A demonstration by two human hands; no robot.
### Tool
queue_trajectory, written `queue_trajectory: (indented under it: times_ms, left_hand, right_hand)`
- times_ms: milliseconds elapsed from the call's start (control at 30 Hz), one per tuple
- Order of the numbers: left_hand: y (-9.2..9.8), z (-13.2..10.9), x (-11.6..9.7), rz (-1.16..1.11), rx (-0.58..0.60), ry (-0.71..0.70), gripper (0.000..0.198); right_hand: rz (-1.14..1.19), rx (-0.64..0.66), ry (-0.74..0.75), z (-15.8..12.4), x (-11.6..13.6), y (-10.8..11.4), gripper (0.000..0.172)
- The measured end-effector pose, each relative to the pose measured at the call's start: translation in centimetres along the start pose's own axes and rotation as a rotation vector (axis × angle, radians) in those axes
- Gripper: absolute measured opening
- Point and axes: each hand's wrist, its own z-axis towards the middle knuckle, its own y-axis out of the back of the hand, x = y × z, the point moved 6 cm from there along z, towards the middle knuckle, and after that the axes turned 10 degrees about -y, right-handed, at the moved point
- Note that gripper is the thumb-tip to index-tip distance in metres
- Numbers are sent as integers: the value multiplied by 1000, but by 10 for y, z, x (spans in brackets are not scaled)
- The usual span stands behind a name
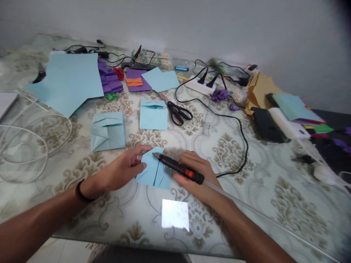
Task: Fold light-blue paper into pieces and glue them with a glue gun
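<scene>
My left hand (128, 167) pinches the left edge of a folded light-blue paper piece (148, 174), which has creases and a dark slit down its middle. In my right hand (196, 168) is a black glue gun (178, 166) with an orange-red trigger area and a clear glue stick trailing from its back. The glue gun's tip lies over the upper part of the paper, and I cannot tell whether it touches. Beyond my hands lie two more folded blue papers, one at the left (108, 133) and one in the middle (153, 116).
Black-handled scissors (178, 112) lie behind my right hand. A black cord (241, 131) loops from a white power strip (201, 84). Large blue sheets (74, 78) and folded purple paper (109, 81) are at back left; a white cable (45, 153) coils leftward. Brown paper (260, 89) sits right.
</scene>
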Motion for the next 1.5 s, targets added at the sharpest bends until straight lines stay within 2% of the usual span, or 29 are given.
queue_trajectory:
  times_ms: [333, 767, 1000, 1200, 1333, 1500]
  left_hand:
    - [6, -1, -1, 13, -24, 7, 46]
    - [8, -2, 6, 1, -35, 31, 46]
    - [8, 0, 0, -10, -30, 52, 49]
    - [9, 1, -2, -6, -50, 56, 49]
    - [10, 0, 3, -46, -67, 63, 51]
    - [11, -1, 11, -122, -76, 68, 53]
  right_hand:
    - [49, -31, -26, 0, -5, 8, 25]
    - [53, -74, -46, 1, -7, 12, 30]
    - [26, -89, 5, 2, -3, 11, 27]
    - [39, -100, -16, 1, -1, 8, 17]
    - [111, -97, -94, 1, -4, 11, 18]
    - [92, -175, -340, 5, -30, 31, 25]
